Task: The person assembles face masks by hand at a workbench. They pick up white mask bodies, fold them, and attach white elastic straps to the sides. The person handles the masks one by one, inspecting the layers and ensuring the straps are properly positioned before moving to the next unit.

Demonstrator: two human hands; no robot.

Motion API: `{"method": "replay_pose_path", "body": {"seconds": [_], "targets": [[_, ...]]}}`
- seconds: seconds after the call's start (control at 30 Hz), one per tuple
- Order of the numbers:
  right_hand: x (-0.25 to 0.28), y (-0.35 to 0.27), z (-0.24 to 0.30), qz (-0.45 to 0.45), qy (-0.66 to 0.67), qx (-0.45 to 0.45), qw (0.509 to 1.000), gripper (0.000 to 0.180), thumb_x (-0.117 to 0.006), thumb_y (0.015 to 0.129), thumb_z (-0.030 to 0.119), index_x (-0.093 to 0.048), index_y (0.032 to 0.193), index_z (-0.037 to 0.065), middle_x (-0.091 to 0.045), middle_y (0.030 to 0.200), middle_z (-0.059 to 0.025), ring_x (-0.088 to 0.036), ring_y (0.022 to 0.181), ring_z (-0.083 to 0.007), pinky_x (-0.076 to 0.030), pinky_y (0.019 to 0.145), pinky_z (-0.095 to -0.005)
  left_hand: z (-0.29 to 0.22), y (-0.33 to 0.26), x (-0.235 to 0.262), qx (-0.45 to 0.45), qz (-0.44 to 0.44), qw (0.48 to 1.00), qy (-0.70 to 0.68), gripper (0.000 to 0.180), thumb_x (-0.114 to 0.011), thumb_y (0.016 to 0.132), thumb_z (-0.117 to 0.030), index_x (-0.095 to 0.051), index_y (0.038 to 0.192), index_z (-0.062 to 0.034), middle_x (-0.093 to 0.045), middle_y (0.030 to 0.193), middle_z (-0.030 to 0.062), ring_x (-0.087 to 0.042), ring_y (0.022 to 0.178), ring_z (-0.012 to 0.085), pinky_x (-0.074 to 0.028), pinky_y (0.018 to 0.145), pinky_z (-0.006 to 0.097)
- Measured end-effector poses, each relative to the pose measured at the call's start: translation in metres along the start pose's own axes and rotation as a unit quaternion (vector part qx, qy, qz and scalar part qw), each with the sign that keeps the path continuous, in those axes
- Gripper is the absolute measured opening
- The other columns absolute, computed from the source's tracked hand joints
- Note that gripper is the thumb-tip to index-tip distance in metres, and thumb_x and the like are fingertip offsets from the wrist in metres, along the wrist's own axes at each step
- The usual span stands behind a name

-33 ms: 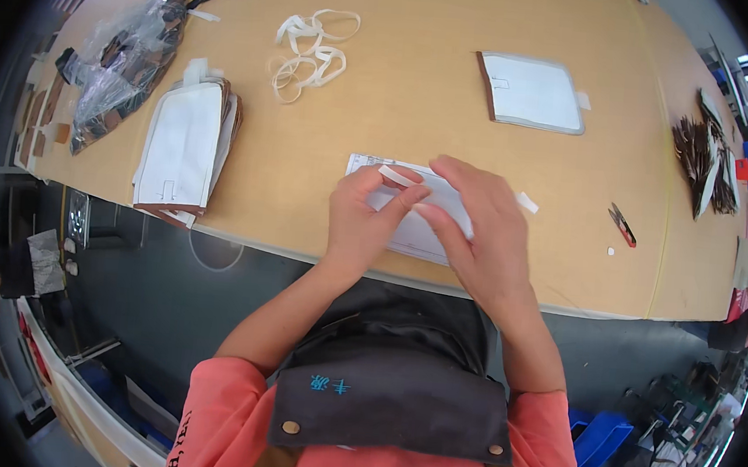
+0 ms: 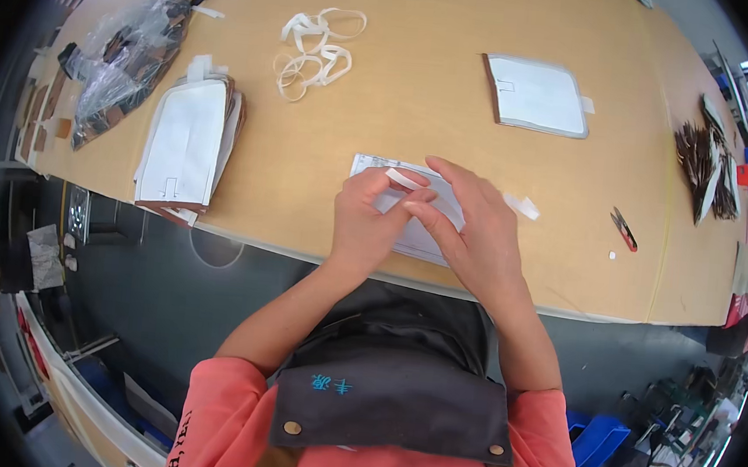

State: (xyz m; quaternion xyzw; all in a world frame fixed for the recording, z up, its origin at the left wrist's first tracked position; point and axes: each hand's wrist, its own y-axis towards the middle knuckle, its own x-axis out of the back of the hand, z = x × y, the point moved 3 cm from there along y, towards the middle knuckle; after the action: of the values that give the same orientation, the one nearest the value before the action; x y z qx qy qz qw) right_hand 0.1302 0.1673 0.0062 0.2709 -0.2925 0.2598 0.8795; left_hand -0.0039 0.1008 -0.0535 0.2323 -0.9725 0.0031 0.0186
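Hands meeting over a white sheet [image 2: 422, 242] on the table [image 2: 382, 129], a short white strip [image 2: 403, 180] raised above it.
Head view: the left hand [image 2: 367, 215] is nearly closed, pinching the strip between thumb and fingers; the right hand [image 2: 488, 234] arches, thumb beside the left fingertips, its grip impossible to tell. Held up, the strip seems positioned within both hands' reach. Forearms [image 2: 288, 319] angle inward, wrists nearer the body.

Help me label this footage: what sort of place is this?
Likely a sewing workshop: a stack of white, brown-edged flat panels, a tangle of narrow white tape and red-handled metal snips lie on a wide tan table.
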Motion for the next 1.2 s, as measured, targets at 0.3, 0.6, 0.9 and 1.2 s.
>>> {"method": "replay_pose_path", "body": {"seconds": [0.3, 0.6, 0.9, 1.2], "targets": [[-0.02, 0.001, -0.041, 0.145, 0.191, -0.281, 0.929, 0.024, -0.062, 0.099, 0.016, -0.068, 0.118, 0.002, -0.074, 0.093, -0.0079, -0.07, 0.085, -0.0156, -0.055, 0.076, -0.0264, 0.0, -0.01, 0.04, -0.061, 0.003, 0.986, 0.155, 0.055, -0.08, 0.08, 0.001, -0.059, 0.13, -0.0029, -0.071, 0.097, 0.0039, -0.065, 0.097, 0.011, -0.05, 0.091, 0.028], [-0.027, -0.003, -0.022, 0.126, 0.106, -0.135, 0.977, 0.036, -0.074, 0.088, 0.01, -0.065, 0.122, 0.003, -0.07, 0.101, -0.0096, -0.067, 0.092, -0.0189, -0.056, 0.077, -0.0306, 0.022, -0.004, 0.047, -0.052, 0.007, 0.992, 0.116, 0.05, -0.078, 0.079, 0.001, -0.064, 0.126, -0.0087, -0.071, 0.098, 0.0056, -0.065, 0.095, 0.0224, -0.052, 0.079, 0.033], [-0.012, -0.003, -0.039, 0.098, 0.028, -0.231, 0.968, 0.031, -0.074, 0.085, 0.002, -0.064, 0.114, 0.005, -0.07, 0.091, -0.0083, -0.068, 0.081, -0.0198, -0.055, 0.067, -0.0306, 0.004, 0.001, 0.066, -0.197, -0.03, 0.945, 0.261, 0.034, -0.082, 0.073, -0.002, -0.071, 0.105, -0.0056, -0.067, 0.107, 0.0078, -0.062, 0.094, 0.0263, -0.05, 0.076, 0.034], [-0.027, 0.053, -0.057, 0.154, -0.004, -0.008, 0.988, 0.014, -0.071, 0.086, 0.005, -0.07, 0.1, 0.006, -0.068, 0.084, -0.0076, -0.064, 0.079, -0.025, -0.052, 0.069, -0.0352, 0.009, -0.006, 0.062, -0.19, 0.02, 0.934, 0.303, 0.032, -0.084, 0.071, -0.004, -0.074, 0.101, -0.0047, -0.067, 0.108, 0.0081, -0.061, 0.096, 0.0276, -0.052, 0.079, 0.035]]}}
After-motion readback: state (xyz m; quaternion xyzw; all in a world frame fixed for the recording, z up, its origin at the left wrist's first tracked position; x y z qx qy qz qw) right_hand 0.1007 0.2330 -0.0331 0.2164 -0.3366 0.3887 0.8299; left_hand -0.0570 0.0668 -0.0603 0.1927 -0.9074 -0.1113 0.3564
